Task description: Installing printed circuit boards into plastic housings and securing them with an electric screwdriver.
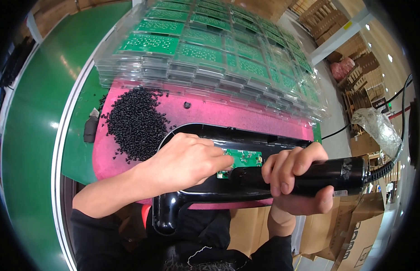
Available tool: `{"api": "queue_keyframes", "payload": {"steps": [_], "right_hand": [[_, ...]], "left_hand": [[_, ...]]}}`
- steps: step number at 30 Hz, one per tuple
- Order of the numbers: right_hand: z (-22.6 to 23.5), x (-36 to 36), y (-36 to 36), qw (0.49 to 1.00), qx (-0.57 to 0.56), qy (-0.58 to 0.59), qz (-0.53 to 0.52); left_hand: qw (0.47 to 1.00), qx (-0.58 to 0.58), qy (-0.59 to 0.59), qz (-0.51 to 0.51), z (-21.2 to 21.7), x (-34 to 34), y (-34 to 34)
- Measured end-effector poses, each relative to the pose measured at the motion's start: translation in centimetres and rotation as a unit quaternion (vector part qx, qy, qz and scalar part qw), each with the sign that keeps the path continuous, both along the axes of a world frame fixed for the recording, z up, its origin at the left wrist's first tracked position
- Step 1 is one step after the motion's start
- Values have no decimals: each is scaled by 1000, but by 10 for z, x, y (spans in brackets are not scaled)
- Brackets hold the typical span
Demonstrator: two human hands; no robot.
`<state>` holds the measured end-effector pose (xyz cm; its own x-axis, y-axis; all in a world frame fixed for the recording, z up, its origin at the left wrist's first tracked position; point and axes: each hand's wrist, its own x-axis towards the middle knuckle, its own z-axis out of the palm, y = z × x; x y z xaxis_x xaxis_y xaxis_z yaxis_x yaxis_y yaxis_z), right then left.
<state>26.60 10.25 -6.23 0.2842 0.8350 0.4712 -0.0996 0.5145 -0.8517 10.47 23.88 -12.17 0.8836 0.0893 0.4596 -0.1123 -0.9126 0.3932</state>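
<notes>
My right hand (293, 174) is wrapped round a black electric screwdriver (341, 174), which lies nearly level with its tip end pointing left. Under that tip end, a small green circuit board (248, 158) sits inside a glossy black plastic housing (171, 212). My left hand (192, 158) reaches over the housing with its fingers pinched at the board's left side, close to the screwdriver's tip. Whatever those fingertips hold is hidden. The housing rests on a pink mat (210, 108) and its near left end overhangs toward my lap.
A heap of small black screws (137, 122) covers the mat's left part. Behind it rise stacked transparent trays (205, 67) of green circuit boards. The screwdriver's coiled cord (386, 169) runs up at right. A green conveyor belt (38, 135) lies left; cardboard boxes (327, 226) stand below right.
</notes>
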Motion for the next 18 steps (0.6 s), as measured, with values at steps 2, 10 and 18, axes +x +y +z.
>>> {"api": "queue_keyframes", "payload": {"steps": [2, 10, 18], "right_hand": [[-1, 1, 0, 1000, -4, -1, 3], [1, 0, 13, 993, -12, -31, 112], [5, -4, 13, 988, -63, 12, 143]], "left_hand": [[1000, -13, 5, 3, 2, 1, -1], [995, -61, -62, 44, -2, 4, -6], [999, -46, 14, 6, -3, -2, -2]]}}
